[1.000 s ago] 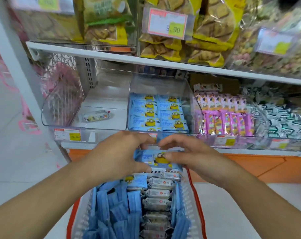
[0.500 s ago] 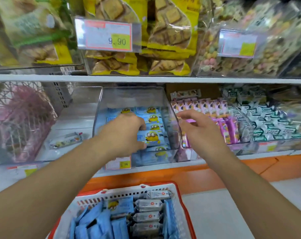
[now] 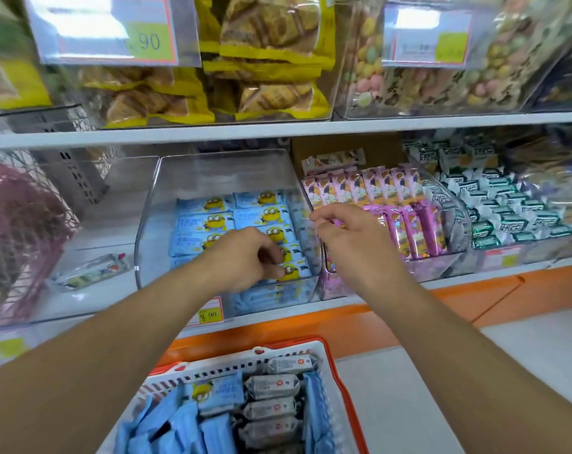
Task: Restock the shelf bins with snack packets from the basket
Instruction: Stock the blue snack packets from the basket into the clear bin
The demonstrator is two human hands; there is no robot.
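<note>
Head cam, going left to right: the far-left clear bin (image 3: 81, 224) is nearly bare, just one lone wrapped packet (image 3: 93, 271) lying on its floor. Next over is the middle bin (image 3: 225, 168) with the blue cartoon packets (image 3: 209, 221) stacked flat in two neat columns. The left hand (image 3: 245, 257) is down inside it now, fingers curled and pressing on the front-most packet (image 3: 294, 270), looks like it's tucking it into the row. A second ago both hands were over the basket holding a blue packet together, so that packet has made it onto the shelf, one more restocked. The right hand (image 3: 350, 237) hovers at the bin's right wall, fingers loosely curled, thumb and forefinger close together; can't tell for sure if it's pinching anything, looks empty to me. Past it sit the pink packets (image 3: 409, 231) and then the green-and-white ones (image 3: 507, 204). Down front, the white basket (image 3: 323, 352) with orange rim has plenty of blue packets on edge (image 3: 186, 427) plus a column of silvery-grey ones (image 3: 271, 407), so lots left to do. The packets look thin, glossy and slippery.
</note>
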